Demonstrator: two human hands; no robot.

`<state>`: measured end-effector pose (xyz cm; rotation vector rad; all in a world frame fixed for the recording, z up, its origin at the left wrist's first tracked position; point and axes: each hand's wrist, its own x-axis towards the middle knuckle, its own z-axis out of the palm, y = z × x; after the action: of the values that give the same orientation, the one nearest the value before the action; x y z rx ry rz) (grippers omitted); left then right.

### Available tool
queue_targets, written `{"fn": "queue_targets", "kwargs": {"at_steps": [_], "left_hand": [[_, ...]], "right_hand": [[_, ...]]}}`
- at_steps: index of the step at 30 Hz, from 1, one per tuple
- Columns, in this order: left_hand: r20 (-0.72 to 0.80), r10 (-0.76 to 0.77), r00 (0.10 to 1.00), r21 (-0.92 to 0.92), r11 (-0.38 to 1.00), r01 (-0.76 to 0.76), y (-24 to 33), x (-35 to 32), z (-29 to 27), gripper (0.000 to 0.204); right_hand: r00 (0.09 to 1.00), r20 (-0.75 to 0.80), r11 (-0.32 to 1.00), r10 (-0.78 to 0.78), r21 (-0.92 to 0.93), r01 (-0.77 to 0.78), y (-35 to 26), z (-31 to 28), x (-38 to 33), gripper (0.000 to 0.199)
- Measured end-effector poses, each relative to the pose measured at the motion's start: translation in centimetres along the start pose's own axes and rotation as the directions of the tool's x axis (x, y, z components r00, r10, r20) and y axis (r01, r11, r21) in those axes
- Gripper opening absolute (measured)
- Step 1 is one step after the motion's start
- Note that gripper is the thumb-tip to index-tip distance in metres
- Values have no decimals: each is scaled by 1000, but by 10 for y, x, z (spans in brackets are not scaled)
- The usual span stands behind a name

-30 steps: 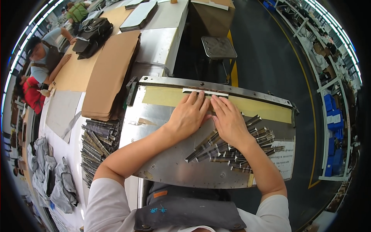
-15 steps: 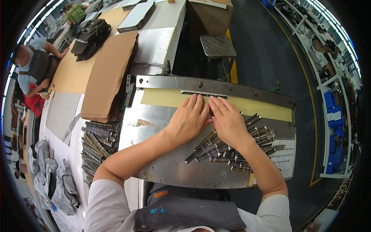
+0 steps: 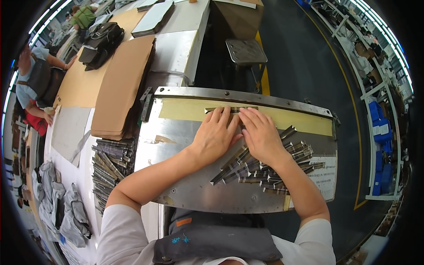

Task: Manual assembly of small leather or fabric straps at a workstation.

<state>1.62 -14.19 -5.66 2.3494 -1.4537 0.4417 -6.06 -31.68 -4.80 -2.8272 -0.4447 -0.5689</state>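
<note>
Fingers stretched out, my left hand and my right hand lie side by side on a metal plate. Their fingertips rest on a narrow dark patterned fabric strip, partly covered by them. Beneath it runs a yellow band, along the foot of a long metal bar. Both thumbs point inward, away from the strip. Close to my right hand, several similar folded strips with light ends are heaped loosely on the plate.
Left of the plate sit a pile of strips and a stack of brown boards. Farther back are a dark bag and a stool. A co-worker stands far left. Shelving with blue bins lines the right.
The metal bar now looks thinner, its broad front face less visible. The strip under my fingertips shows more of its patterned surface. My hands have hardly moved; the co-worker's arm has risen.
</note>
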Motion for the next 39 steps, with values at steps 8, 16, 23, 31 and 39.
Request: {"fn": "queue_targets", "kwargs": {"at_steps": [8, 16, 23, 31, 39], "left_hand": [[-4, 23, 1000, -478, 878, -22, 3, 2, -4, 31], [81, 112, 990, -460, 885, -63, 25, -4, -19, 59], [246, 139, 959, -264, 962, -71, 50, -2, -27, 102], [326, 24, 945, -214, 976, 49, 78, -2, -12, 123], [310, 25, 950, -205, 978, 41, 110, 25, -5, 104]], "right_hand": [[889, -432, 963, 152, 268, -35, 13, -22, 7, 20], [622, -715, 727, 320, 606, 322, 14, -123, 8, 30], [519, -769, 535, 372, 635, 557, 13, -201, -33, 41], [902, 367, 935, 227, 176, -307, -12, -158, -105, 34], [981, 106, 986, 163, -37, -160, -13, -103, -141, 31]]}}
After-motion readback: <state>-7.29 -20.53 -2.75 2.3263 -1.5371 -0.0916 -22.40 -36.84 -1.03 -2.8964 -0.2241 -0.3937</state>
